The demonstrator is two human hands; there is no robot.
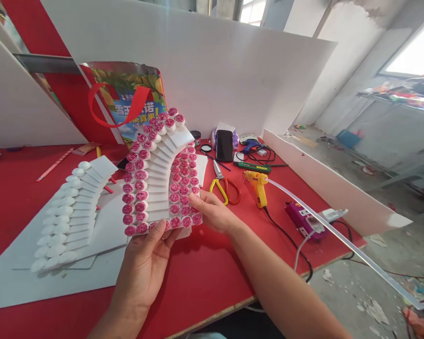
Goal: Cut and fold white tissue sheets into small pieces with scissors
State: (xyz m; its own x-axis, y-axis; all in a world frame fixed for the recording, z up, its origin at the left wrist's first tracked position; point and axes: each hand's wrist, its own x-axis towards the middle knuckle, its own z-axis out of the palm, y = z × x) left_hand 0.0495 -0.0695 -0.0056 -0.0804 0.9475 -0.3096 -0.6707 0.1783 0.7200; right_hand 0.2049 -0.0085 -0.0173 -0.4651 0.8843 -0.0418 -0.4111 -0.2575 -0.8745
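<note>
Between my two hands is a white foam-board piece [159, 181] with a curved flight of small steps, lined on both sides with pink-and-white flower-patterned round pads. My left hand [146, 259] grips its bottom edge, thumb in front and fingers behind. At the lower right edge, my right hand [212, 209] pinches it with the thumb on the pads. The piece is held up, tilted above the table. To the left lies a similar stepped piece [83, 207] with plain white oval pads along one side, resting on white board [17, 278].
On the red table [205, 273] lie scissors [222, 183], a yellow glue gun [258, 186] with a long glue stick [339, 238], a green-handled tool [254, 167], a phone [224, 146] and a purple box [305, 221]. Behind stands a printed bag [127, 77] against a white panel [212, 70].
</note>
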